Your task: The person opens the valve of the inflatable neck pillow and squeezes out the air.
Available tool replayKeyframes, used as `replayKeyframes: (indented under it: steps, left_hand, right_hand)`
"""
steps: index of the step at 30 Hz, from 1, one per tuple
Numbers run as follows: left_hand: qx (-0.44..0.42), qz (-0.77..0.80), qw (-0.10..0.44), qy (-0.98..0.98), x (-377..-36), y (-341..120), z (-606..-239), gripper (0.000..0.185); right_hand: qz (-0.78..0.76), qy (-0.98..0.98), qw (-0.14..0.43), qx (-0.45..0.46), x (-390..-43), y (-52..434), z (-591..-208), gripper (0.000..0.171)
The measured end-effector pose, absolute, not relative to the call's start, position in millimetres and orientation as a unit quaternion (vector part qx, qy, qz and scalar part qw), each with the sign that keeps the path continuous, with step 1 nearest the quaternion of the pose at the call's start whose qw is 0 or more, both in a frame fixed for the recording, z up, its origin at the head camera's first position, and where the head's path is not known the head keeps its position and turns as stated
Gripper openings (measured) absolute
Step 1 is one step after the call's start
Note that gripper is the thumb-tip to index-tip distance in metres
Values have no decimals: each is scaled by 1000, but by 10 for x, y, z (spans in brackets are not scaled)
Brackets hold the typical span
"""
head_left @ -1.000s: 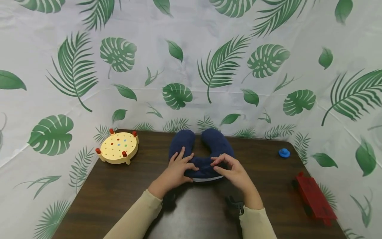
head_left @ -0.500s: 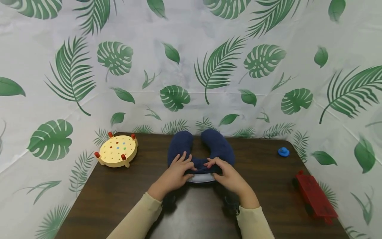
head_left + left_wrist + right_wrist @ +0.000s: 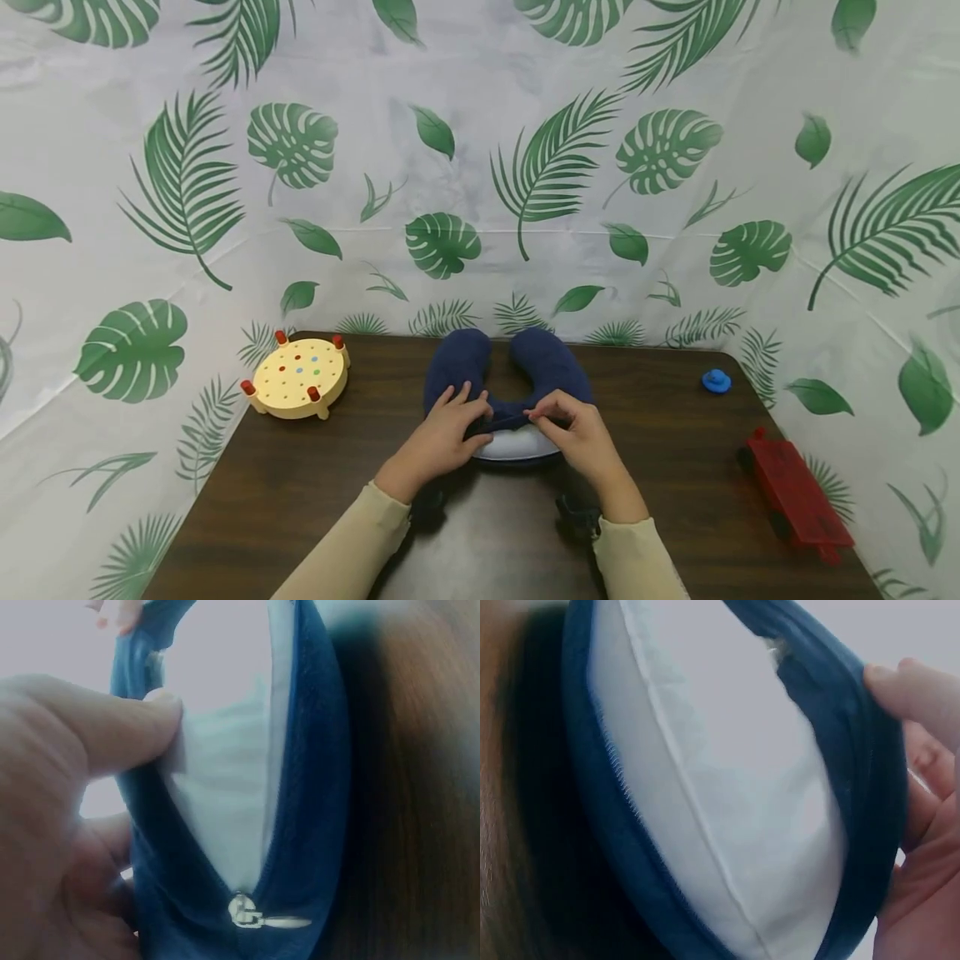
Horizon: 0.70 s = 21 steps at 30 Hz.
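Both hands are on the navy neck pillow (image 3: 510,379), which lies in the middle of the dark wooden surface (image 3: 300,483), its two arms pointing to twelve o'clock toward the leaf-print backdrop (image 3: 480,167). The zipped edge faces six o'clock, toward the person, and it gapes: the white inner cushion (image 3: 517,446) bulges out of the blue cover (image 3: 855,772).

The left hand (image 3: 442,433) grips the cover's upper lip, thumb curled in and pressing the fabric (image 3: 150,720), fingers spread over the plush top. The right hand (image 3: 573,429) pinches the same lip from the three o'clock side, fingertips (image 3: 900,682) hooked over the edge. On the left wrist view the metal zipper slider (image 3: 244,911) sits at the closed end of the opening, pull tab lying flat.

The risks, as I judge them: the opening looks narrow against a fat cushion, so a hard tug could strain the seam at the slider or jam fabric in the teeth. The plush is soft, and a pinch that shallow could slip off. The whole pillow might also skid toward six o'clock.

Out at ten o'clock sits a yellow peg board toy (image 3: 298,379), at two o'clock a small blue knob (image 3: 716,382), at four o'clock a red toy vehicle (image 3: 795,496), all well apart from the hands.
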<state>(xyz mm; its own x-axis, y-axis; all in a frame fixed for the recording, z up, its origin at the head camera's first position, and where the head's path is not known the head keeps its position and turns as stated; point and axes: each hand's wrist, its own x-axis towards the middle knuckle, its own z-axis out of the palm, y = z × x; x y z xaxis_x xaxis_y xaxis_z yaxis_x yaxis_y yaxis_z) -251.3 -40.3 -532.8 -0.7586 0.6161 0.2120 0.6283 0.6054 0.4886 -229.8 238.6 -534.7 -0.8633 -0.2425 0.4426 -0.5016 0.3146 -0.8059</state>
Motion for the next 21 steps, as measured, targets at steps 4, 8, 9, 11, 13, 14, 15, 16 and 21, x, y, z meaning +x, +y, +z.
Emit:
replayKeyframes:
  steps: [4,8,9,11,13,14,15,16,21]
  left_hand:
    - [-345,-288,22,-893,-2490,-388,-5340,29]
    - [-340,-303,61,-888,-2478,-341,-5358,15]
    - [-337,-304,70,-888,-2479,-328,-5364,15]
    - [-329,-307,80,-889,-2486,-309,-5379,16]
    - [-318,-307,86,-893,-2500,-301,-5394,19]
    - [-315,-308,88,-893,-2508,-304,-5401,20]
    - [-313,-309,92,-893,-2514,-309,-5408,22]
    - [-312,-311,93,-893,-2523,-316,-5416,24]
    - [-349,-331,87,-872,-2543,-363,-5424,20]
  right_hand:
    - [554,-794,133,213,-2308,2357,-5361,18]
    - [553,-792,158,203,-2326,2297,-5381,18]
    - [551,-793,165,201,-2331,2286,-5387,18]
    - [543,-797,175,199,-2342,2268,-5389,21]
    - [524,-807,179,204,-2354,2260,-5391,24]
    - [514,-813,177,211,-2355,2256,-5388,25]
    - [502,-818,174,220,-2357,2255,-5385,26]
    - [489,-823,170,234,-2358,2254,-5381,27]
    - [437,-844,116,289,-2345,2267,-5392,29]
